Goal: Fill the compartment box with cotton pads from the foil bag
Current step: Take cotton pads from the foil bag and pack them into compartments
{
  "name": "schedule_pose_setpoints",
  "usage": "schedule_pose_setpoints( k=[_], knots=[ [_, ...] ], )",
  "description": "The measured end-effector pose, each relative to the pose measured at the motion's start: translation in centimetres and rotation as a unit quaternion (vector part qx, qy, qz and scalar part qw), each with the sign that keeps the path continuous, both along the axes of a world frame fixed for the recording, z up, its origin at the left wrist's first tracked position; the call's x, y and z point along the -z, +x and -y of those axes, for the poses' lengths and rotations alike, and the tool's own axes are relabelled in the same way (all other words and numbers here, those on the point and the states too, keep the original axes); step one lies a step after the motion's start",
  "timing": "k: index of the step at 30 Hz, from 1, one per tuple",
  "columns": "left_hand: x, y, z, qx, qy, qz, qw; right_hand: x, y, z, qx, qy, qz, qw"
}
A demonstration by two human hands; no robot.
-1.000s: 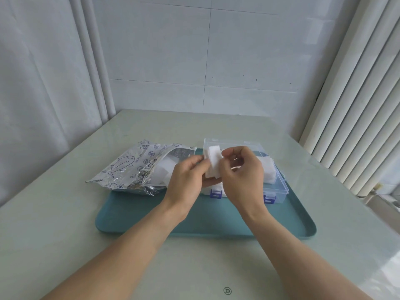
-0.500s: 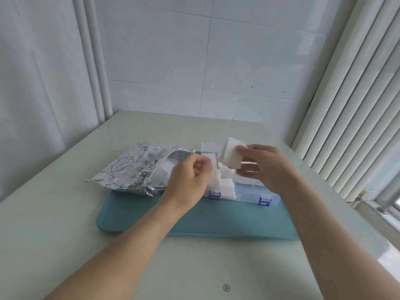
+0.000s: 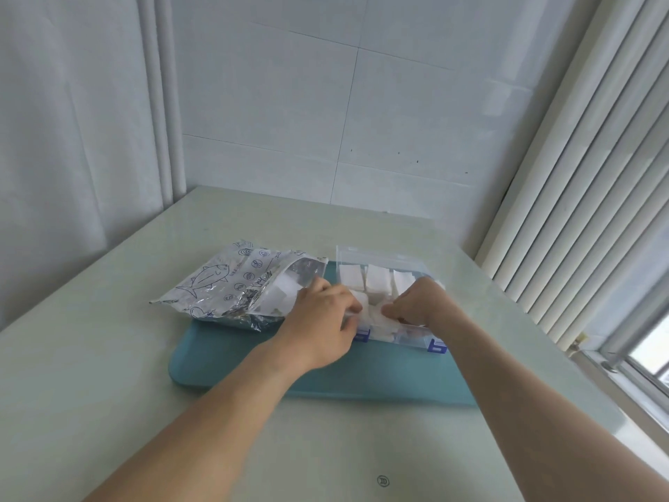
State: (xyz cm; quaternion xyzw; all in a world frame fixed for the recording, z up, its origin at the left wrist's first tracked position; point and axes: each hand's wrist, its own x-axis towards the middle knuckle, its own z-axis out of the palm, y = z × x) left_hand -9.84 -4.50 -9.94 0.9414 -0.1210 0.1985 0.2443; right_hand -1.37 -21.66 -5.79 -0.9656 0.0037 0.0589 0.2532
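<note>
A clear compartment box (image 3: 416,340) with blue latches stands on the teal tray (image 3: 325,375), its lid raised at the back. White cotton pads (image 3: 376,280) fill its rear compartments. My right hand (image 3: 416,302) is down inside the box's front row, fingers curled onto pads (image 3: 376,317) there. My left hand (image 3: 322,320) rests at the box's left front corner, fingers curled on white pads. The open foil bag (image 3: 224,284) with a fish drawing lies left of the box, more pads (image 3: 282,295) showing in its mouth.
The tray sits on a pale green table (image 3: 108,375) whose far edge meets a tiled wall. A curtain hangs at the left; vertical blinds (image 3: 579,211) and a window sill run along the right side.
My right hand came down from above the box with its pad into the front compartments. My left hand shifted right to the box's corner. The camera tilted upward.
</note>
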Motion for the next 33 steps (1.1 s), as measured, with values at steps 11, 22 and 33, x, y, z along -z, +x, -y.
schedule_pose_setpoints(
  k=[11,22,33],
  knots=[
    [0.2,0.1,0.2,0.011,-0.062,-0.027,0.998,0.6,0.0,0.2,-0.041,-0.078,0.033,0.996],
    [-0.7,-0.6,0.1,0.021,-0.029,0.055,0.998,-2.6,-0.1,-0.9,-0.216,-0.110,-0.007,0.970],
    [-5.7,-1.4,-7.3,-0.217,0.156,-0.167,0.949,-5.6,-3.2,-5.5,-0.310,0.066,0.143,0.938]
  ],
)
